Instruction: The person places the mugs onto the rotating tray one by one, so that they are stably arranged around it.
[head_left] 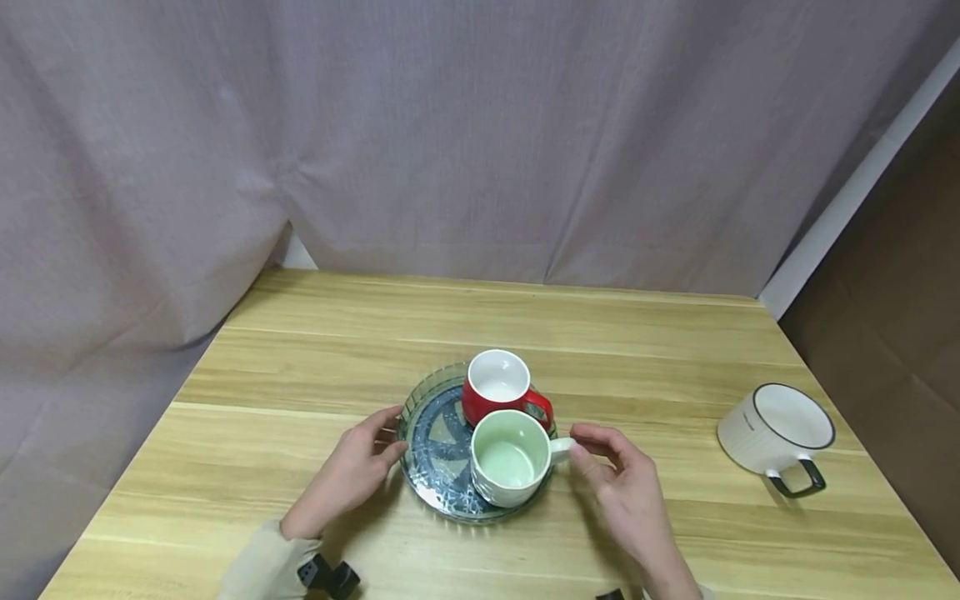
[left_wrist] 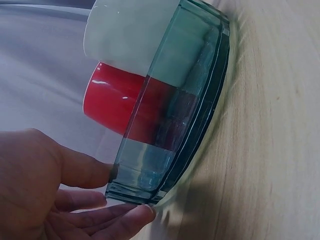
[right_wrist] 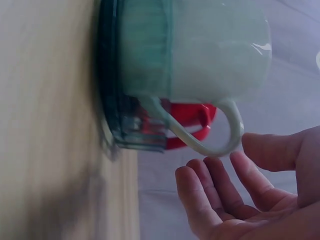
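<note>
our relaxed left hand [head_left: 352,468] touches the round green-tinted glass dish [head_left: 429,477], midway between the wood-grained table [head_left: 300,342] side edges; in it, the pale-green ceramic mug [head_left: 508,454] points its handle [head_left: 561,448] right, to our nearer, loosely spread right hand [head_left: 626,492]

The red mug [head_left: 495,387] was glossy red outside and white within, the green mug [head_left: 510,458] pale mint inside. The dish [head_left: 433,471] was clear blue-green (its floor showed dark blue broken by paler shapes). The white mug [head_left: 776,429] wore a black rim, a black handle and tiny dark lettering. Streaked yellow-tan grain patterned the table [head_left: 637,358]; the curtain [head_left: 450,142] was greyish mauve, the sleeve [head_left: 266,562] cream.
</note>
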